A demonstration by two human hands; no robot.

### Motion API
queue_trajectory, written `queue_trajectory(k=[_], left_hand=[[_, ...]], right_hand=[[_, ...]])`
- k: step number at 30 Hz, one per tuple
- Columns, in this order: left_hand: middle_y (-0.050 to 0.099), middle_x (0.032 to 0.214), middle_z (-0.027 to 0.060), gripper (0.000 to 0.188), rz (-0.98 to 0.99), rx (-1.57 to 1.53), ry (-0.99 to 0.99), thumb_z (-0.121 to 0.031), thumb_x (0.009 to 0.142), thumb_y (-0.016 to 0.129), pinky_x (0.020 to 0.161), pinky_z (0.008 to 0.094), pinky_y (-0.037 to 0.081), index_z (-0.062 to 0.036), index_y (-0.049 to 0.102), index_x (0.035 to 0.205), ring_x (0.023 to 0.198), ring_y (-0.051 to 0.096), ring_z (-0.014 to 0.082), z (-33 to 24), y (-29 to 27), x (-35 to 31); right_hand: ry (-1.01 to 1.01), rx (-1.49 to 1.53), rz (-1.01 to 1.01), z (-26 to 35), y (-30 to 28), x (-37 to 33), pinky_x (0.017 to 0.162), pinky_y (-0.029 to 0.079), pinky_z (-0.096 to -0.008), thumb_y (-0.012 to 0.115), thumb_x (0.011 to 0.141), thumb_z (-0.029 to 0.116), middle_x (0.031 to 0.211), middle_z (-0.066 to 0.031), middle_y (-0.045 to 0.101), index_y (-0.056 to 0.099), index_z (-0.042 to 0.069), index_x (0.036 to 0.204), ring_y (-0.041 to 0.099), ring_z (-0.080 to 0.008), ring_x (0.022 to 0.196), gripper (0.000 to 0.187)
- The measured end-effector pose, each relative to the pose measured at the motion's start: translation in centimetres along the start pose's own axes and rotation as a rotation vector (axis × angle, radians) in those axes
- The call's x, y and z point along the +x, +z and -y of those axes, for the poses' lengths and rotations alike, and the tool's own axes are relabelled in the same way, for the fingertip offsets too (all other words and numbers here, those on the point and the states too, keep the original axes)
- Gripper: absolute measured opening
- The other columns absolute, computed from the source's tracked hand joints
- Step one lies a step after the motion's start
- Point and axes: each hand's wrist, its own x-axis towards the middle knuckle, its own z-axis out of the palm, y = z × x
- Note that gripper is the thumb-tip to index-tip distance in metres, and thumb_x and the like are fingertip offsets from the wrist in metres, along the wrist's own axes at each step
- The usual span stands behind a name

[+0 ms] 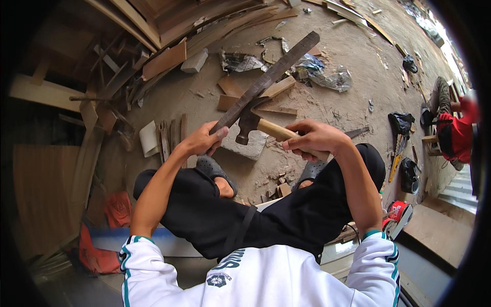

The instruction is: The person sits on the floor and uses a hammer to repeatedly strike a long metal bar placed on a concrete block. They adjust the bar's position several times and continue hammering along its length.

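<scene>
My left hand (201,138) is closed round the lower end of a long, dark, flat bar (273,75), which slants up to the right; wood or metal, I cannot tell. The fingers of my right hand (318,137) wrap the pale wooden handle of a claw hammer (272,129). Its dark head lies close to the bar's lower part, and whether the two touch is unclear. Below them on the ground sits a grey concrete block (249,145), partly hidden by the hammer. My dark-trousered knees are spread on either side.
Wood scraps (171,133) and a crumpled foil wrapper (332,79) litter the dirt floor. Timber (166,59) is piled at the left. At the right lie a handsaw (396,158) and a black plastic bag (409,175); beyond them is another person in red (455,135).
</scene>
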Motion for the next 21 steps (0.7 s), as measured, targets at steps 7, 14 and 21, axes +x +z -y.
queue_trajectory(k=[7,14,21], left_hand=[[0.049,0.064,-0.0003,0.037,0.062,-0.105,-0.071,-0.041,0.095,0.066,0.044,0.0262,0.04,-0.007,0.053,0.089,0.048,0.047,0.0093,1.3,0.6,0.3],[0.055,0.073,-0.0006,0.019,-0.075,-0.06,-0.159,-0.007,0.077,0.072,0.057,0.0283,0.044,-0.0064,0.058,0.091,0.062,0.052,0.0094,2.2,4.4,-1.5],[0.055,0.076,-0.0011,0.032,-0.171,-0.005,0.012,-0.003,0.078,0.07,0.053,0.0256,0.044,-0.0034,0.056,0.107,0.061,0.052,0.0075,1.8,6.3,-1.6]], right_hand=[[0.034,-0.015,-0.011,-0.6,0.8,0.2,0.042,0.044,-0.0271,0.079,0.084,0.036,0.066,-0.001,0.056,0.065,-0.002,0.105,0.055,-0.0095,0.048,0.046],[0.091,-0.022,0.076,-3.2,2.1,0.1,0.043,0.044,-0.0274,0.077,0.08,0.012,0.074,-0.0044,0.064,0.059,0.0,0.124,0.056,-0.0095,0.05,0.049],[0.057,0.101,0.039,-5.0,1.9,-0.7,0.042,0.043,-0.0264,0.075,0.081,0.008,0.07,-0.0021,0.061,0.062,0.001,0.12,0.054,-0.0085,0.047,0.042]])
